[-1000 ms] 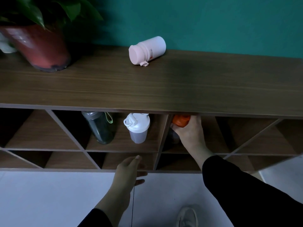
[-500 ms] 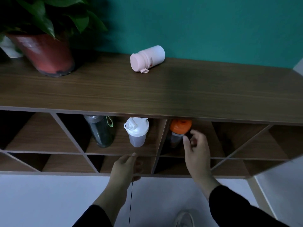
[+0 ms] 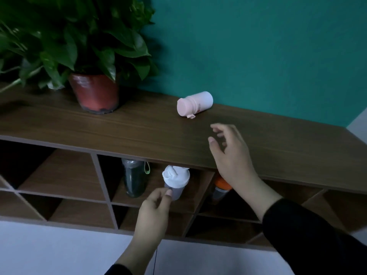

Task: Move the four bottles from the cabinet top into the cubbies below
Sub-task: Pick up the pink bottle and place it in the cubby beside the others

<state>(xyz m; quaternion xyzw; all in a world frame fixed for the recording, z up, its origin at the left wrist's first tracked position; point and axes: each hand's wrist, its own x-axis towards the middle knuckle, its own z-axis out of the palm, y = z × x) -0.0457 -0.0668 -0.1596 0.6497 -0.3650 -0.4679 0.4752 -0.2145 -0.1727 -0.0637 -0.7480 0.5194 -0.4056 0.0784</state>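
A pink-and-white bottle (image 3: 195,103) lies on its side on the wooden cabinet top (image 3: 139,126), near the teal wall. My right hand (image 3: 231,153) hovers open above the top's front edge, a short way in front of and right of that bottle. In the cubbies below stand a dark green bottle (image 3: 134,178), a white-lidded shaker bottle (image 3: 176,180) and an orange-capped bottle (image 3: 220,188), the last partly hidden by my right wrist. My left hand (image 3: 154,211) is low in front of the shaker's cubby, fingers loosely curled, holding nothing.
A leafy plant in a red-brown pot (image 3: 95,92) stands on the left of the cabinet top. Slanted dividers split the cubbies (image 3: 59,175). White floor (image 3: 49,249) lies below the cabinet.
My right hand let go of the orange-capped bottle in the cubby and rose above the cabinet top toward the pink bottle. The view tilted up. The left hand stayed low.
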